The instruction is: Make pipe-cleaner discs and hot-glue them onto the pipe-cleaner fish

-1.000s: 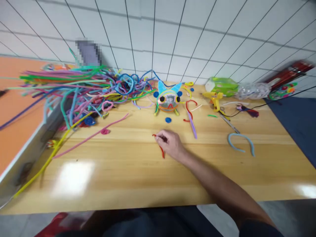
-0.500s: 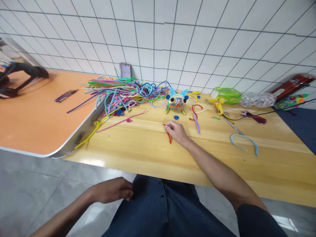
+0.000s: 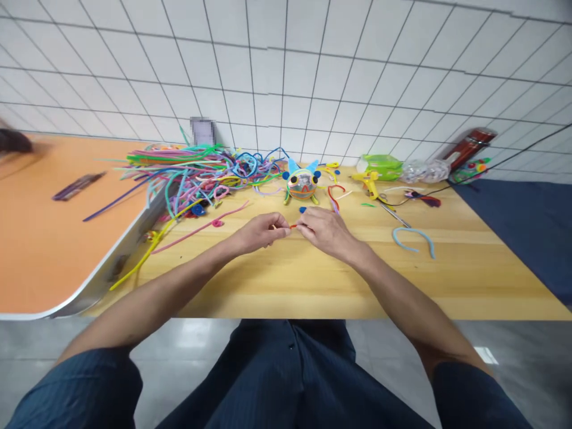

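Note:
A short red pipe cleaner [image 3: 293, 226] spans the small gap between my two hands, mostly hidden by the fingers. My left hand [image 3: 264, 231] pinches one end of it, and my right hand [image 3: 325, 230] grips the other. Just beyond them stands a round clear craft animal [image 3: 301, 184] with light-blue ears, black eyes and yellow-green feet. A blue coil [image 3: 302, 210] lies partly behind my right hand. Another red pipe cleaner [image 3: 331, 193], bent into a curve, lies right of the animal, with a purple piece across its lower end.
A tangled heap of coloured pipe cleaners [image 3: 201, 173] lies at the back left, beside the orange board [image 3: 53, 250]. To the right are a yellow glue gun [image 3: 370, 183] with its cable, a green package [image 3: 382, 167], a light-blue curved pipe cleaner [image 3: 413, 232] and a dark-red flask [image 3: 470, 148].
My left hand has risen from my lap to the table and now pinches the red pipe cleaner. My right hand still holds it. The view has shifted to the right.

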A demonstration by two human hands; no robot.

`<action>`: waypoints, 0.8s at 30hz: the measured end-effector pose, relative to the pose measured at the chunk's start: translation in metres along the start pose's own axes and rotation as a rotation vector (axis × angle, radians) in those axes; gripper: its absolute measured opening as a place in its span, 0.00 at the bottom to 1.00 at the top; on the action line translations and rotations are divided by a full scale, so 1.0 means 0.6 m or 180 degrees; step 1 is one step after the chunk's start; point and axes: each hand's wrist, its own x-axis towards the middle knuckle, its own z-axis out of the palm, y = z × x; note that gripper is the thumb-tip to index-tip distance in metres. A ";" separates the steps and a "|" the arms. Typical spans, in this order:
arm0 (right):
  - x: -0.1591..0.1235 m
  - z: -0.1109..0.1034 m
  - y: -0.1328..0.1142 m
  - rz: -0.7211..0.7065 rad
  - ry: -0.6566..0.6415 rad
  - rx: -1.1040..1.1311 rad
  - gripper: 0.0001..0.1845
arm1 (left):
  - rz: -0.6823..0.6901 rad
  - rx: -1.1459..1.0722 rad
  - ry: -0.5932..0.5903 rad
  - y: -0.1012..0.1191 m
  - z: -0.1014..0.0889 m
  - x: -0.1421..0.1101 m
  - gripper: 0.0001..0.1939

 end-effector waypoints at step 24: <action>-0.020 0.090 -0.003 0.2045 0.1067 0.2316 0.10 | 0.0192 -0.1698 0.0732 -0.046 0.090 0.064 0.15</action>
